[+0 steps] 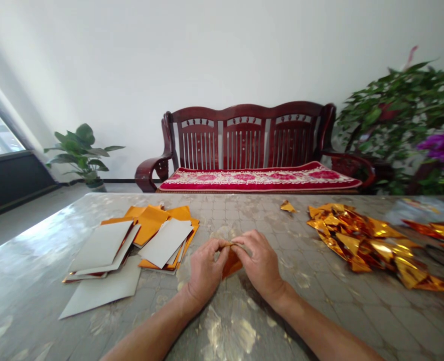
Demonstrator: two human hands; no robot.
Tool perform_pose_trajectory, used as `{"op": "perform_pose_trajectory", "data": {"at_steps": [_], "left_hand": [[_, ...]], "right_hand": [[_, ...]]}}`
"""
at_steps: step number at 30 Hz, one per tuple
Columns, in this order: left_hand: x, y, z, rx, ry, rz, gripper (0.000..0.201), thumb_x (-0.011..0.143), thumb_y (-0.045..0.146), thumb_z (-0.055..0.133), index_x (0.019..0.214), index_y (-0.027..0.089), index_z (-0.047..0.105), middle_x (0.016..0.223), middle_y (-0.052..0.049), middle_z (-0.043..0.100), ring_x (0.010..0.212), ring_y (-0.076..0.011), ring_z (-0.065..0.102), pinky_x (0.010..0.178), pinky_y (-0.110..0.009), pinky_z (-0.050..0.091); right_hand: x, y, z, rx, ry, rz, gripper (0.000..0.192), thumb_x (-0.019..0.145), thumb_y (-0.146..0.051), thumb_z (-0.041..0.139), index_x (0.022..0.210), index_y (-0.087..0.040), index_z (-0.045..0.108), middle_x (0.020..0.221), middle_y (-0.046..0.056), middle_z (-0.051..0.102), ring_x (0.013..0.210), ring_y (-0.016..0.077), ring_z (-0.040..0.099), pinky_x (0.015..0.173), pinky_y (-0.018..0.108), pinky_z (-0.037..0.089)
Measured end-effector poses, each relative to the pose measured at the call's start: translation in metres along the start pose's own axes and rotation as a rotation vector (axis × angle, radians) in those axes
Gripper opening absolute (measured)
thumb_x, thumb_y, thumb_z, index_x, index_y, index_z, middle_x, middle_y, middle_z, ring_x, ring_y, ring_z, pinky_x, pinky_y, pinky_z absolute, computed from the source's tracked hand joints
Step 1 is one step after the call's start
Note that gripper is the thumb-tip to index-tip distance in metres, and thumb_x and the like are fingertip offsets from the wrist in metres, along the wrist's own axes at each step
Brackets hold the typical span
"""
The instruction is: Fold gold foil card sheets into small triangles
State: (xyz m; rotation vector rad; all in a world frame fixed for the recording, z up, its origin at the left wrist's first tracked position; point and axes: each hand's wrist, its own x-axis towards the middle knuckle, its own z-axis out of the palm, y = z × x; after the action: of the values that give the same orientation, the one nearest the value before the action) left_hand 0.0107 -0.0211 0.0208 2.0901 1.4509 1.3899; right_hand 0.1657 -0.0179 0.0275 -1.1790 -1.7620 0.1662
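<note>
Hands meet at table centre. Left hand and right hand both pinch small folded gold paper between fingertips, paper held just over table surface. Stack of flat sheets, grey and orange, lies left. Heap of folded gold pieces lies right. Wooden bench behind.
</note>
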Motion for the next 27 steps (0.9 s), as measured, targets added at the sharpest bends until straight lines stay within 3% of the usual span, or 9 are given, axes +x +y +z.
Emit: {"op": "perform_pose_trajectory", "data": {"at_steps": [4, 8, 13, 16, 22, 27], "left_hand": [[0.000, 0.000, 0.001, -0.075, -0.043, -0.058, 0.013, 0.089, 0.021, 0.055, 0.085, 0.021, 0.068, 0.077, 0.001, 0.070, 0.072, -0.0126, 0.064, 0.069, -0.022, 0.048], [-0.001, 0.003, 0.003, -0.200, -0.078, -0.106, 0.010, 0.087, 0.020, 0.056, 0.087, 0.020, 0.065, 0.078, 0.002, 0.071, 0.072, -0.0115, 0.065, 0.069, -0.020, 0.049], [0.000, 0.003, 0.006, -0.222, -0.133, -0.196, 0.012, 0.085, 0.025, 0.059, 0.083, 0.019, 0.069, 0.076, 0.001, 0.072, 0.069, -0.0127, 0.064, 0.066, -0.021, 0.048], [0.001, -0.002, 0.008, -0.260, -0.142, -0.260, 0.016, 0.084, 0.028, 0.059, 0.080, 0.019, 0.070, 0.073, 0.001, 0.071, 0.068, -0.0139, 0.063, 0.065, -0.022, 0.046], [0.002, -0.010, 0.011, -0.475, -0.185, -0.367, 0.019, 0.079, 0.034, 0.060, 0.075, 0.017, 0.067, 0.067, 0.002, 0.066, 0.062, -0.0117, 0.057, 0.059, -0.020, 0.043], [0.000, -0.009, 0.013, -0.632, -0.265, -0.427, 0.032, 0.077, 0.047, 0.064, 0.074, 0.015, 0.063, 0.060, 0.004, 0.056, 0.051, -0.0075, 0.046, 0.050, -0.018, 0.037]], "right_hand": [[0.003, -0.001, -0.004, -0.081, -0.029, -0.047, 0.004, 0.085, -0.023, 0.064, 0.082, -0.024, 0.067, 0.087, 0.004, 0.065, 0.089, 0.0219, 0.058, 0.080, 0.033, 0.044], [0.002, 0.001, -0.002, -0.017, -0.098, 0.020, 0.008, 0.086, -0.020, 0.060, 0.079, -0.023, 0.063, 0.079, 0.002, 0.065, 0.081, 0.0198, 0.059, 0.074, 0.030, 0.043], [0.003, 0.004, 0.001, 0.099, -0.084, 0.081, 0.011, 0.084, -0.022, 0.059, 0.075, -0.023, 0.064, 0.076, 0.002, 0.066, 0.078, 0.0190, 0.061, 0.073, 0.029, 0.044], [0.005, 0.006, 0.002, 0.259, -0.101, 0.176, 0.013, 0.083, -0.028, 0.060, 0.074, -0.021, 0.067, 0.074, 0.002, 0.067, 0.075, 0.0189, 0.061, 0.070, 0.028, 0.046], [0.007, 0.013, 0.005, 0.804, -0.234, 0.556, 0.039, 0.082, -0.055, 0.060, 0.083, -0.016, 0.067, 0.064, 0.000, 0.061, 0.057, 0.0142, 0.056, 0.056, 0.025, 0.046], [0.007, 0.015, 0.006, 0.938, -0.328, 0.621, 0.041, 0.073, -0.056, 0.073, 0.080, -0.016, 0.068, 0.068, 0.001, 0.064, 0.060, 0.0135, 0.057, 0.057, 0.023, 0.047]]}}
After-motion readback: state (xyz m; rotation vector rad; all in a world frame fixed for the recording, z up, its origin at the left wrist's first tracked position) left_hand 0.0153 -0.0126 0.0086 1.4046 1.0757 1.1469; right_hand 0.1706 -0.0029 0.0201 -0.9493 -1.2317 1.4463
